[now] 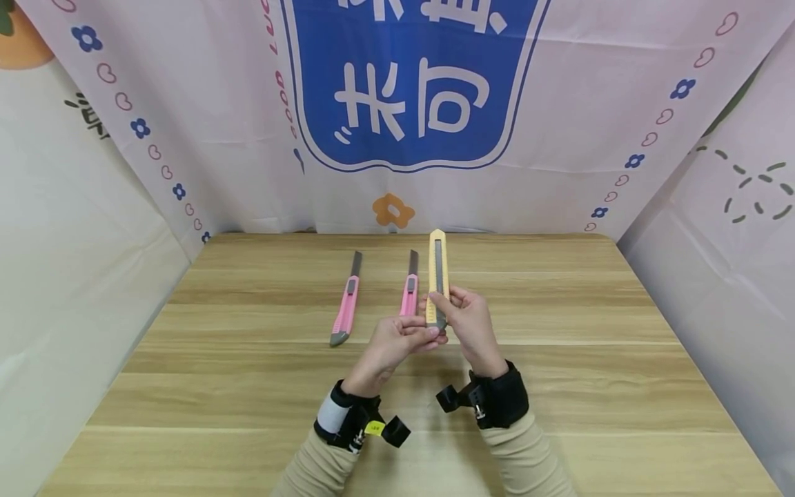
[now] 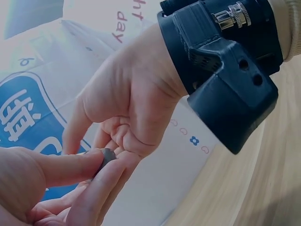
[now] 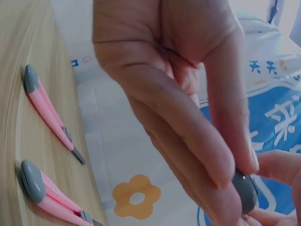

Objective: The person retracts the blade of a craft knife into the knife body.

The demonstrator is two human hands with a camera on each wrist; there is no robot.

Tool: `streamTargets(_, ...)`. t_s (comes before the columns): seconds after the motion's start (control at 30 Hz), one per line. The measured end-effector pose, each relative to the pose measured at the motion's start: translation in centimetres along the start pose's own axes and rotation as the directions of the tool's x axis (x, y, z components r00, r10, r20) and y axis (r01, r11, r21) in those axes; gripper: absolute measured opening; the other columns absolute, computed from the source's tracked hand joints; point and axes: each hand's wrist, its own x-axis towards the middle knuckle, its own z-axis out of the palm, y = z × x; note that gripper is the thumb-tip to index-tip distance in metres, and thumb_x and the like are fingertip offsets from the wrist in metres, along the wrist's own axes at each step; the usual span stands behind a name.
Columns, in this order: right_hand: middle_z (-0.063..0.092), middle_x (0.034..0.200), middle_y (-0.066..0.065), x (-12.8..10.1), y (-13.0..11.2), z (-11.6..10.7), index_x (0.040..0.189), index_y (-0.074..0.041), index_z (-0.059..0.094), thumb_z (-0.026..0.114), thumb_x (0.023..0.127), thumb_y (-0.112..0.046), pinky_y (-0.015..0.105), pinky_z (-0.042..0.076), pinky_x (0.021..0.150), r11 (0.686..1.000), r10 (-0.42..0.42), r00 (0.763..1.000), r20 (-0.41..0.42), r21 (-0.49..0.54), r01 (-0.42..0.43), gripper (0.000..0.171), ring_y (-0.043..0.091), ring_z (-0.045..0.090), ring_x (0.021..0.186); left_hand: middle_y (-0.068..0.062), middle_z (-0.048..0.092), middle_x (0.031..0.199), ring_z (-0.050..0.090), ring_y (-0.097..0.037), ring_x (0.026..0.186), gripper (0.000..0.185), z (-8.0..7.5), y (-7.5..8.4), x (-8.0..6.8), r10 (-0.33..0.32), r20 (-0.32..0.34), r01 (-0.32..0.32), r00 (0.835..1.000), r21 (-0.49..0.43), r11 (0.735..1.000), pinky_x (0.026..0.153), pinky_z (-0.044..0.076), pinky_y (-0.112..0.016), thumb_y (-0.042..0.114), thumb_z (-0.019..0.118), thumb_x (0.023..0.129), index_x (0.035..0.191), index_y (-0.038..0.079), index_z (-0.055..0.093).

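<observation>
A yellow utility knife (image 1: 438,262) stands tip up above the table, with no blade showing past its pointed end. The left hand (image 1: 397,342) pinches its grey bottom end between thumb and fingers. Higher up the body, the right hand (image 1: 473,328) grips it with the thumb across the front. Only the grey end cap (image 3: 244,193) shows in the right wrist view. Two pink utility knives lie on the table with blades out: one at left (image 1: 346,304), the other (image 1: 409,293) just behind the hands, its lower end hidden by the left hand.
The wooden table (image 1: 248,414) runs back to a printed cloth backdrop (image 1: 534,200) with a blue emblem and an orange flower. White cloth hangs at both sides. Each wrist wears a black strap with a small camera mount (image 1: 499,400).
</observation>
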Motion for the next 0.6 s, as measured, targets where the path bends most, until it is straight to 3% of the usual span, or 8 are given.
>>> streamTargets(0.13,0.071,0.110,0.024,-0.4,0.0,0.5,0.127,0.002,0.059,0.075,0.083,-0.013,0.025,0.062,0.073,0.980,-0.141,0.987,-0.078,-0.153,0.128,0.049,0.024,0.072,0.092,-0.021,0.073,0.105,0.073,-0.009,0.084,0.025,0.2,-0.2,0.2,0.019,-0.005,-0.019,1.000,0.013,1.000,0.092,0.058,-0.037,0.001,0.061,0.091,0.114,-0.010,0.063)
streamTargets(0.3,0.072,0.104,0.025,-0.8,0.3,1.1,0.128,0.005,0.058,0.083,0.073,-0.013,0.037,0.062,0.073,0.892,-0.328,0.927,-0.180,-0.383,0.241,0.063,0.033,0.072,0.087,-0.023,0.072,0.106,0.073,-0.008,0.081,0.026,0.2,-0.4,0.3,0.020,-0.046,-0.020,0.999,0.018,1.000,0.094,0.057,-0.042,-0.001,0.062,0.090,0.114,-0.010,0.063)
streamTargets(0.43,0.073,0.103,0.023,-1.1,0.5,1.4,0.121,0.005,0.063,0.084,0.072,-0.013,0.038,0.062,0.072,0.842,-0.400,0.897,-0.189,-0.463,0.278,0.055,0.032,0.072,0.085,-0.022,0.073,0.105,0.073,-0.011,0.082,0.027,0.1,-0.6,0.4,0.020,-0.090,-0.016,0.996,0.038,0.999,0.095,0.056,-0.045,0.001,0.065,0.088,0.114,-0.007,0.064)
streamTargets(0.6,0.074,0.100,0.021,-1.4,0.3,1.8,0.114,0.007,0.066,0.084,0.071,-0.013,0.038,0.062,0.069,0.804,-0.448,0.874,-0.188,-0.513,0.301,0.051,0.030,0.073,0.082,-0.025,0.072,0.107,0.074,-0.013,0.083,0.028,0.0,-0.6,0.5,0.044,-0.134,-0.032,0.990,0.091,0.995,0.087,0.061,-0.036,0.000,0.064,0.088,0.115,-0.006,0.064)
